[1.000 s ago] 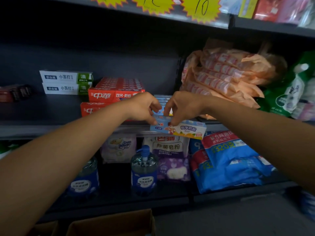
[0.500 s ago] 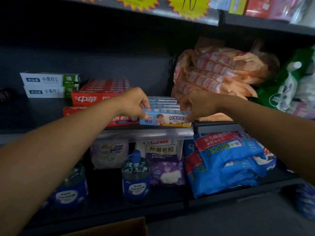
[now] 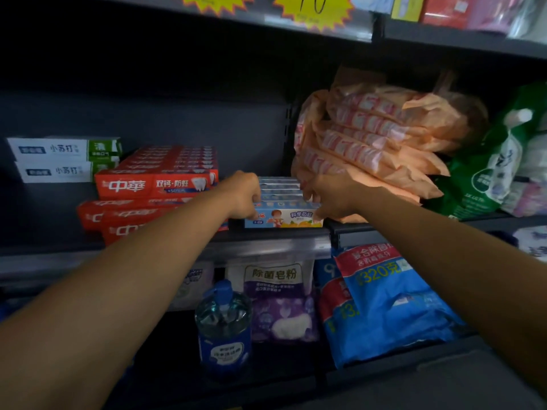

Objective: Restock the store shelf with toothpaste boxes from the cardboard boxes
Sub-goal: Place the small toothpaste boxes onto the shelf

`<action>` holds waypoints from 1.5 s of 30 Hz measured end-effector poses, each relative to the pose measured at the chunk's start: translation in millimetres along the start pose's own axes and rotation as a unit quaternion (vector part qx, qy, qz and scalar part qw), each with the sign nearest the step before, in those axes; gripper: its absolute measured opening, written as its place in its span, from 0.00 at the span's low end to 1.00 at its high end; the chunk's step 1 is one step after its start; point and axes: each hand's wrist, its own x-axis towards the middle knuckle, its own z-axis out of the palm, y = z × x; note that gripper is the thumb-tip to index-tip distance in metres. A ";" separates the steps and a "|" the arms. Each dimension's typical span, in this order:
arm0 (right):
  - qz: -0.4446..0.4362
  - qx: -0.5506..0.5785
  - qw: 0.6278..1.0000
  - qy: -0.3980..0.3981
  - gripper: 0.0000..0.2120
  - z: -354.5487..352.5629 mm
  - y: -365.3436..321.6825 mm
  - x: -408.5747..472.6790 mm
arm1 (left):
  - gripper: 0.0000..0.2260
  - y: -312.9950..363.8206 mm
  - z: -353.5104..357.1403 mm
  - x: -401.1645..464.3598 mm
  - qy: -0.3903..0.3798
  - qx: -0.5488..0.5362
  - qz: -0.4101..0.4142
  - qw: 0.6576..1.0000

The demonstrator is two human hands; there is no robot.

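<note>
A row of light-blue children's toothpaste boxes lies on the middle shelf, the front one showing a cartoon child. My left hand grips the left end of the row and my right hand grips the right end. Left of them are stacked red toothpaste boxes, some leaning at the front. Two white and green toothpaste boxes sit further left at the back.
Orange wrapped packs pile up right of the blue boxes, touching my right hand. Green refill bags stand at the far right. The lower shelf holds a blue pump bottle, a purple powder bag and blue bags.
Both hands carried the blue box up from the shelf edge and set it in line at the front of the blue row. The view moved closer and the cardboard box dropped out of sight.
</note>
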 end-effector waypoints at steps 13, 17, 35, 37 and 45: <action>-0.014 -0.046 0.998 0.027 0.17 17.6 12.3 14.4 | 0.16 3.8 14.6 18.3 0.031 0.056 0.005 0.998; -0.006 -0.050 0.998 0.035 0.18 22.7 14.9 18.0 | 0.16 5.8 17.2 19.1 0.044 0.062 -0.001 0.997; -0.040 -0.036 0.995 0.087 0.21 7.7 -22.1 -21.9 | 0.23 11.3 1.8 -29.3 0.056 0.045 0.046 0.996; -0.071 -0.011 0.993 0.092 0.20 14.8 -39.2 -37.3 | 0.21 11.7 4.6 -51.3 0.052 0.048 0.067 0.995; -0.145 0.063 0.987 0.017 0.19 102.9 -111.9 -104.4 | 0.14 -14.3 75.3 -154.3 -0.036 0.071 0.082 0.993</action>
